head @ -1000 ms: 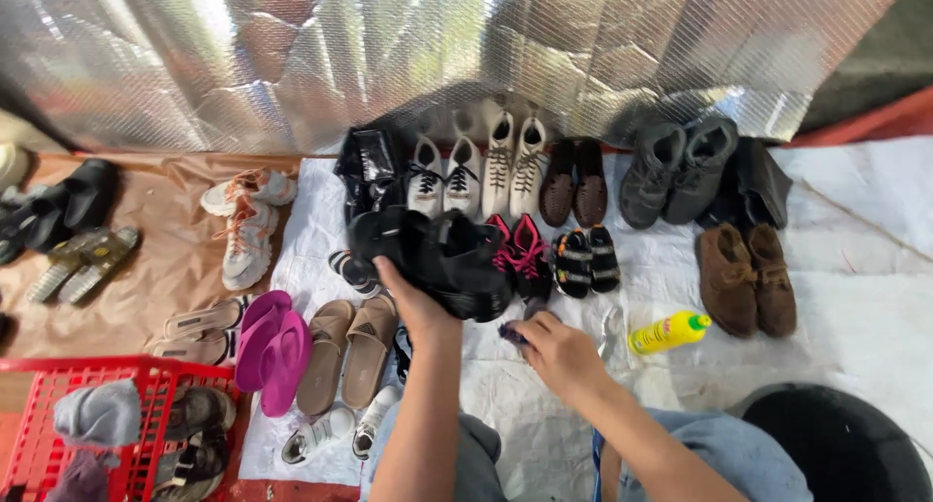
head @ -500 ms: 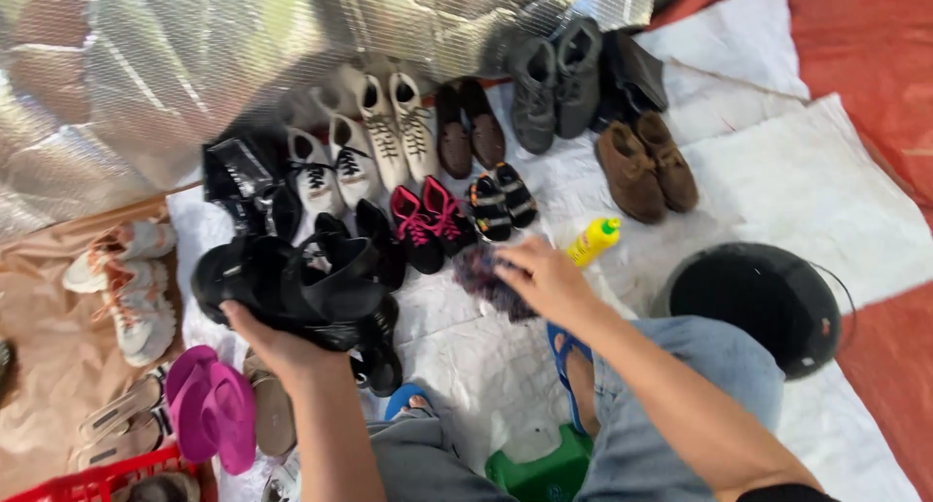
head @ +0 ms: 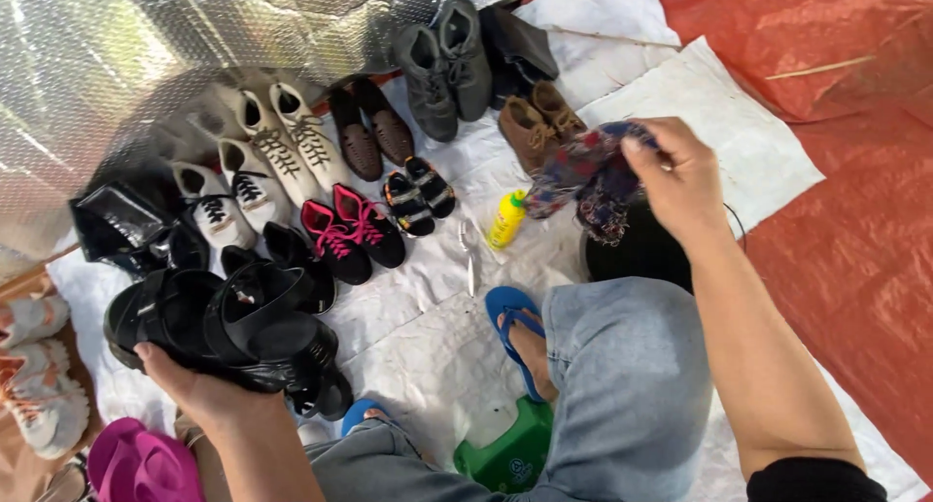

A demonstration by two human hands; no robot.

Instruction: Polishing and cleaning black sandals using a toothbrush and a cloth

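A pair of black sandals [head: 219, 327] is gripped from beneath by the left hand [head: 199, 390] at seven o'clock of the spread. A patterned rag [head: 593, 176] is pinched in the closed fingers of the right hand [head: 680, 176] at two o'clock, above a dark round bowl [head: 632, 254]. For a good wipe, the sandals are best steadied with soles tilted toward the rag. The left forearm is raised from below, palm up; the right forearm is extended upward, wrist bent inward. A yellow bottle [head: 506, 219] lies centrally.
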